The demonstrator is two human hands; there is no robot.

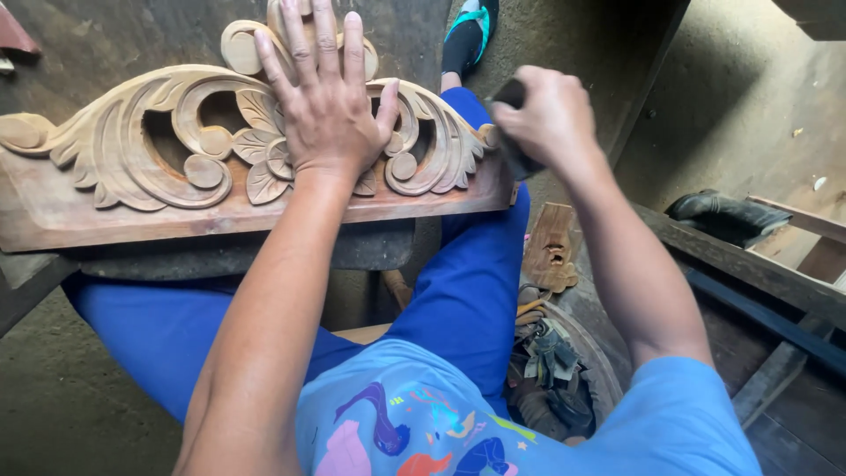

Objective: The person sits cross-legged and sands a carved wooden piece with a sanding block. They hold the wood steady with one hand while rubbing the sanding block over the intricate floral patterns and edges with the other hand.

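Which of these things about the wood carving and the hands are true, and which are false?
1. The left hand lies flat on the carving. True.
2. The right hand is empty. False: its fingers grip a dark block at the carving's right end.
3. The carving shows curling leaves and scrolls. True.
4. The trousers are red. False: they are blue.
5. A black boot lies on the right. True.
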